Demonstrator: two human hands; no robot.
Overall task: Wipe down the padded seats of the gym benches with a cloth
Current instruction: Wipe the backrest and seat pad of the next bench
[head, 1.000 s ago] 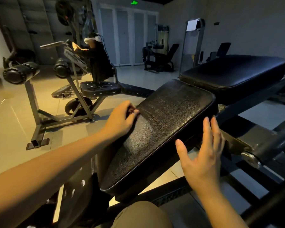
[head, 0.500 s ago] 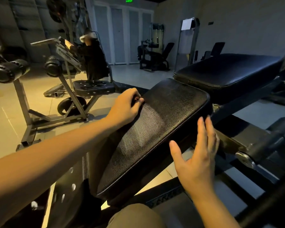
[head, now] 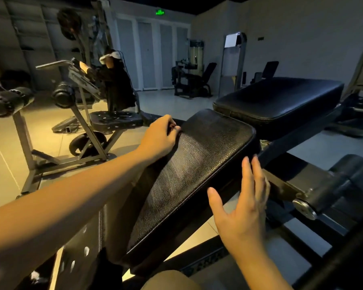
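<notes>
We judge the wiping of the bench's black, grainy leather seat pad (head: 197, 170) is under way. Our left hand (head: 159, 136) sits at its far left edge, fingers curled; whether they hold a cloth we cannot tell. Our right hand (head: 243, 208) hovers straight-fingered and empty beside the right edge. Next should come a sweep across the pad.

Warm yellow light is falling dimly on the floor (head: 6, 164) at left, sheen is glinting on the seat (head: 189, 168), a green sign (head: 160, 12) is glowing, edges are bending and blurring.
</notes>
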